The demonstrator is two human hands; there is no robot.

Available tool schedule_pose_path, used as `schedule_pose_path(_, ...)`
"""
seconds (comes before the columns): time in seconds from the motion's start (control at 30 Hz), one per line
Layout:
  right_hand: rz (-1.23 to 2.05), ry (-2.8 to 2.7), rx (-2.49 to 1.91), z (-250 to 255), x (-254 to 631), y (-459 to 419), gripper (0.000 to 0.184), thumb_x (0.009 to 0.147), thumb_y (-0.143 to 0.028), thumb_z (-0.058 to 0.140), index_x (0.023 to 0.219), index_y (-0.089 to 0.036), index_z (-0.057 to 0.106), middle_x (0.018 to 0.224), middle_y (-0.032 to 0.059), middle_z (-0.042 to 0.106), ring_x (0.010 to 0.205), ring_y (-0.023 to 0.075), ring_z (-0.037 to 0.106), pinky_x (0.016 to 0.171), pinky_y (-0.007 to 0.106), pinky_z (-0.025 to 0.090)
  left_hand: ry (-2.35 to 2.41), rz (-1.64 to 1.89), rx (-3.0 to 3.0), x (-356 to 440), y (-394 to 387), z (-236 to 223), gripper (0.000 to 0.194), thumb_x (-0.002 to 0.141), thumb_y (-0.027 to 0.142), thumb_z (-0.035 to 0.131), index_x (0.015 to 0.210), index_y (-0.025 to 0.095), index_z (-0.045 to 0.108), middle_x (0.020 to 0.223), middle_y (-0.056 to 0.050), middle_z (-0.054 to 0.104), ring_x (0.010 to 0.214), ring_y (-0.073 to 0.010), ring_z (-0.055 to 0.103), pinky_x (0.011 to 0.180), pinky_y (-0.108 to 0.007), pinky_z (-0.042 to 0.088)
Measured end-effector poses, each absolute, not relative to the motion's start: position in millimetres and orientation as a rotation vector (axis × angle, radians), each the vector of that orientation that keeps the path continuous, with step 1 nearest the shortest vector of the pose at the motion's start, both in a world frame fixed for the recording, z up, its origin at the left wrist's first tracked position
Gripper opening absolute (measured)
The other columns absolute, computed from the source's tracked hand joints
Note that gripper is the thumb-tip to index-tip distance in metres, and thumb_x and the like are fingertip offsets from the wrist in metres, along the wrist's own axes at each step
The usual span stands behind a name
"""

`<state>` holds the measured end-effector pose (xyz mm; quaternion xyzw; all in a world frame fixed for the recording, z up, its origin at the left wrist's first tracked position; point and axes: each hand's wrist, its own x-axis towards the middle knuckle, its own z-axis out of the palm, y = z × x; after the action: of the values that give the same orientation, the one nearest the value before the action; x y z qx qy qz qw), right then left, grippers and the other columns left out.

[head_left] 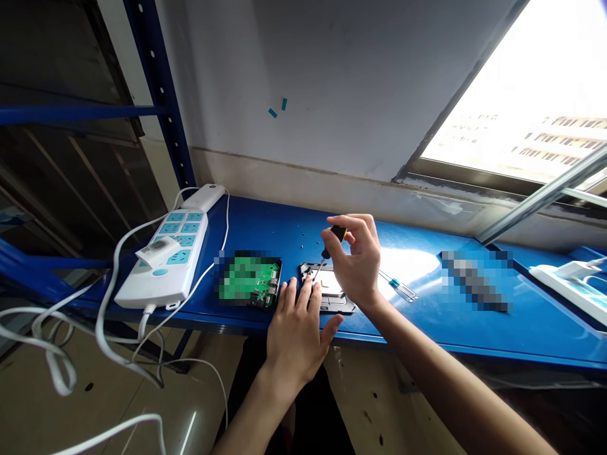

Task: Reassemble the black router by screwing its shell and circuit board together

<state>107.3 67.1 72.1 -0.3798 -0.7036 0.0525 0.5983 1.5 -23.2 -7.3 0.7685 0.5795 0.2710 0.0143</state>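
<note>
My right hand [358, 268] grips a small screwdriver [338, 232] with a black and yellow handle. Its thin shaft slants down to a flat, opened device part [331, 279] with a dark frame and a white middle. On that part's near left side rest the outstretched fingertips of my left hand [296, 335], with the thumb spread apart. To the left lies a dark casing holding a green circuit board [244, 278], partly blurred out. Tiny screws [302, 246] are scattered behind the device part. Where exactly the screwdriver tip sits is too small to tell.
A white power strip [184, 278] with cables stands at the left of the blue bench [265, 221]. Right of my hand lie several thin screwdrivers [403, 289]. A blurred dark object [477, 281] is farther right, then another white power strip [569, 284].
</note>
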Motion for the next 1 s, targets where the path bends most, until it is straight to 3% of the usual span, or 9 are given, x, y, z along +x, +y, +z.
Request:
schedule_pose_path(0.07,0.133,-1.639,-0.883,70,108,67,0.018,0.092,-0.026,0.062,0.108,-0.026,0.067,0.106,0.0040,0.068,0.090,0.0179,0.067,0.075,0.036,0.058,1.800,0.824,2.386,1,-23,-7,0.067,0.099,0.060,0.033,0.145,0.013,0.047,0.152,-0.011,0.047,0.140,-0.0363,0.042,0.115,-0.054,0.039)
schedule_pose_path(0.2,0.247,-1.662,-0.865,68,109,66,0.030,0.101,-0.021,0.042,0.124,-0.025,0.059,0.114,0.0053,0.071,0.092,0.0164,0.071,0.075,0.035,0.059,1.795,0.810,2.382,2,-23,-7,0.068,0.099,0.060,0.032,0.145,0.012,0.047,0.153,-0.012,0.046,0.141,-0.0366,0.041,0.115,-0.054,0.039)
schedule_pose_path(0.43,0.153,-1.662,-0.880,66,113,67,0.028,0.090,-0.024,0.066,0.117,-0.030,0.064,0.106,0.0015,0.062,0.092,0.0159,0.066,0.076,0.032,0.061,1.778,0.817,2.381,1,-23,-8,0.067,0.099,0.060,0.030,0.147,0.014,0.044,0.154,-0.010,0.045,0.142,-0.0370,0.039,0.116,-0.054,0.037)
schedule_pose_path(0.67,0.134,-1.576,-0.859,60,126,73,0.031,0.092,-0.024,0.063,0.122,-0.031,0.060,0.108,0.0024,0.060,0.095,0.0177,0.067,0.075,0.034,0.063,1.770,0.832,2.390,1,-23,-7,0.066,0.100,0.059,0.031,0.146,0.014,0.045,0.154,-0.010,0.045,0.141,-0.0376,0.040,0.116,-0.055,0.038)
schedule_pose_path(0.87,0.124,-1.562,-0.955,74,142,78,0.031,0.098,-0.022,0.046,0.127,-0.027,0.054,0.108,0.0051,0.063,0.080,0.0139,0.066,0.067,0.030,0.058,1.774,0.841,2.393,1,-23,-8,0.066,0.099,0.058,0.034,0.148,0.015,0.043,0.154,-0.010,0.046,0.141,-0.0369,0.041,0.116,-0.055,0.038)
schedule_pose_path(1.0,0.199,-1.887,-1.249,86,168,76,0.031,0.096,-0.016,0.037,0.113,-0.024,0.061,0.091,0.0022,0.065,0.071,0.0138,0.061,0.062,0.028,0.050,1.746,0.924,2.345,-1,-24,-8,0.062,0.099,0.056,0.037,0.146,0.016,0.044,0.150,-0.010,0.051,0.139,-0.0357,0.043,0.114,-0.055,0.042)
